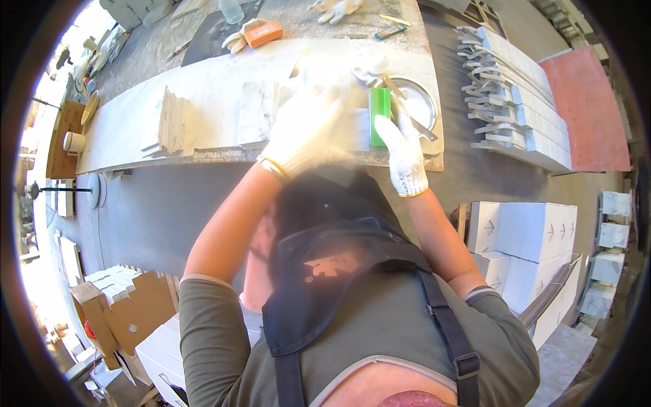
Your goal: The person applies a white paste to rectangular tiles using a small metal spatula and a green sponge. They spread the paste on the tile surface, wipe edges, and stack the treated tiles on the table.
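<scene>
My left hand (305, 129), in a white work glove, lies flat on a pale stone tile (261, 112) on the workbench (122, 146). My right hand (405, 152), also gloved, grips a green-handled scraper (380, 115) by the bench's front edge. Just beyond it stands a round metal bowl (424, 102) with a thin metal blade (407, 108) resting across it.
A stack of cut stone tiles (173, 122) stands left on the bench. Spare gloves (336, 8) and an orange block (263, 34) lie at the back. Notched stone pieces (508, 88) are at right, white boxes (525, 234) lower right, a cardboard box (125, 308) lower left.
</scene>
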Available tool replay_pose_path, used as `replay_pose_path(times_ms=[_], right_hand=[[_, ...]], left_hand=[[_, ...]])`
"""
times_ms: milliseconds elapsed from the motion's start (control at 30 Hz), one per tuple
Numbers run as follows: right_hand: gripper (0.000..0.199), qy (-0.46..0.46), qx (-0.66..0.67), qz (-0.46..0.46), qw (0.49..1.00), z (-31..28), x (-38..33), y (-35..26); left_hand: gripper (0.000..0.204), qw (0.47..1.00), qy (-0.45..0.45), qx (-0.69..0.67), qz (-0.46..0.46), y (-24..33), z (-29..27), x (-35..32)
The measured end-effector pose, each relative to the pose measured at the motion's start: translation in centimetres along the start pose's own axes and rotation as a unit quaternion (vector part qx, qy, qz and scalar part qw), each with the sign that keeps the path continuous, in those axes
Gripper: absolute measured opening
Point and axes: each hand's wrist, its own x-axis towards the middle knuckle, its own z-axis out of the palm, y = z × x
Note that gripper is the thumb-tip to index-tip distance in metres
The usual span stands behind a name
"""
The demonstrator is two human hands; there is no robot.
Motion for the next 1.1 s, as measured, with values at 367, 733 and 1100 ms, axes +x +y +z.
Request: replay_pose_path(times_ms=[367, 733, 1100], right_hand=[[0.056, 0.003, -0.032, 0.054, 0.998, 0.7, -0.8, -2.0], [0.058, 0.001, -0.085, 0.067, 0.994, 0.9, -0.3, -2.8], [0.057, -0.018, -0.085, 0.088, 0.992, 0.5, -0.1, -3.0]], left_hand=[[0.083, 0.998, -0.005, -0.039, -0.046, 0.2, -0.2, -0.1], [0.085, 0.998, 0.036, -0.042, -0.044, 0.2, 0.0, -0.1], [0.094, 0.995, 0.011, -0.081, -0.06, 0.1, -0.2, 0.0]])
